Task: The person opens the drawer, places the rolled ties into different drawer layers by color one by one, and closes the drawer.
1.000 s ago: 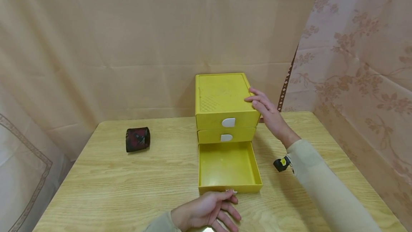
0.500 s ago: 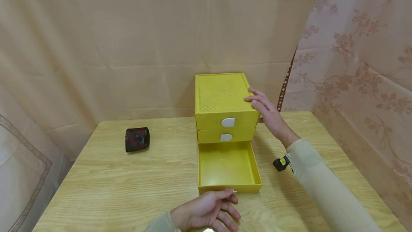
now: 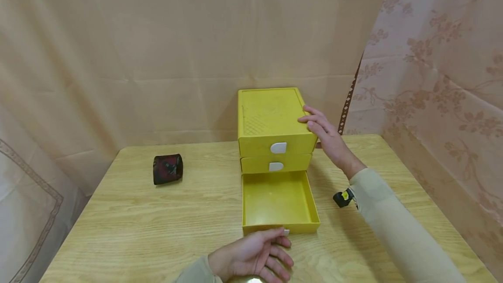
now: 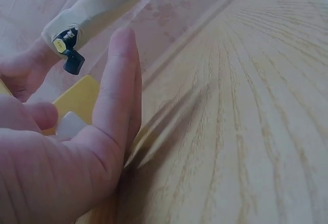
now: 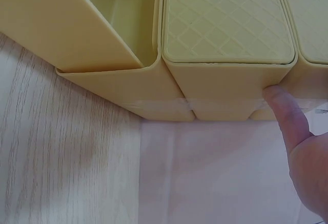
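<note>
A yellow desktop drawer unit (image 3: 271, 112) stands at the back of the wooden table, its two upper drawers closed. The bottom drawer (image 3: 280, 200) is pulled far out and holds nothing. My left hand (image 3: 255, 254) is at that drawer's front, palm turned up and fingers loosely spread. Its thumb overlaps the front beside a white handle (image 3: 287, 232); the left wrist view shows the index finger straight and the handle (image 4: 70, 125) just beyond the thumb. My right hand (image 3: 330, 139) rests on the unit's right top edge, with a finger (image 5: 287, 114) against its side in the right wrist view.
A dark red-and-black tube-like object (image 3: 167, 169) lies at the left on the table (image 3: 157, 226). Behind hangs a beige curtain (image 3: 177, 56), with a floral curtain (image 3: 444, 77) on the right. A black wrist camera (image 3: 343, 198) hangs below the right sleeve.
The left thumb has risen slightly at the handle, and the handle's right end shows more. The drawer and right hand stay in place.
</note>
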Available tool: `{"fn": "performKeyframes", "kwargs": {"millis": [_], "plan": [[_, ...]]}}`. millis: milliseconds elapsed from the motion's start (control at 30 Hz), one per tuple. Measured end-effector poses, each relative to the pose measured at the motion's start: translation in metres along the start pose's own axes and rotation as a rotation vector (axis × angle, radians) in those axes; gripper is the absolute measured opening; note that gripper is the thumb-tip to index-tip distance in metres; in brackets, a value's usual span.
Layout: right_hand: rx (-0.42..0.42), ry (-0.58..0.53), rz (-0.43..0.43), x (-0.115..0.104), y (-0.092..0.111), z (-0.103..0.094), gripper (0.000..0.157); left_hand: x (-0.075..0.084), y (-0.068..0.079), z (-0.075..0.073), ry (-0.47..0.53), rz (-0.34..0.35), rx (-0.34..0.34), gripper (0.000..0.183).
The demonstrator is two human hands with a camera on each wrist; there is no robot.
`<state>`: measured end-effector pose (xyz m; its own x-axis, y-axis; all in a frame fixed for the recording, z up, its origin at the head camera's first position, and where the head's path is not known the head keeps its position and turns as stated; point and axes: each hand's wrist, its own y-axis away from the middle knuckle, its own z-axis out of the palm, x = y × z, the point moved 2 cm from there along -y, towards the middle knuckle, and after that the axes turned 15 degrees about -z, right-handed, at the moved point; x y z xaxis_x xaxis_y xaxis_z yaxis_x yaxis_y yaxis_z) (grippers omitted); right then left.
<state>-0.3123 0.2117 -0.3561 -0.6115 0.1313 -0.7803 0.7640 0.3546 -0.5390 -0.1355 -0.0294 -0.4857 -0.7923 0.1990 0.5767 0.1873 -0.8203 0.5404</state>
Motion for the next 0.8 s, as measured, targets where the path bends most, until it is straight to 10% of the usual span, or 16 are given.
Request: {"fn": "performKeyframes", "kwargs": {"millis": [533, 800], "plan": [[-0.003, -0.017, -0.004, 0.001, -0.001, 0.001, 0.044, 0.003, 0.013, -0.006, -0.182, -0.039, -0.009, 0.059], [-0.004, -0.015, -0.004, -0.002, -0.001, 0.001, 0.043, 0.013, 0.028, -0.003, -0.322, -0.018, -0.143, 0.056]]}}
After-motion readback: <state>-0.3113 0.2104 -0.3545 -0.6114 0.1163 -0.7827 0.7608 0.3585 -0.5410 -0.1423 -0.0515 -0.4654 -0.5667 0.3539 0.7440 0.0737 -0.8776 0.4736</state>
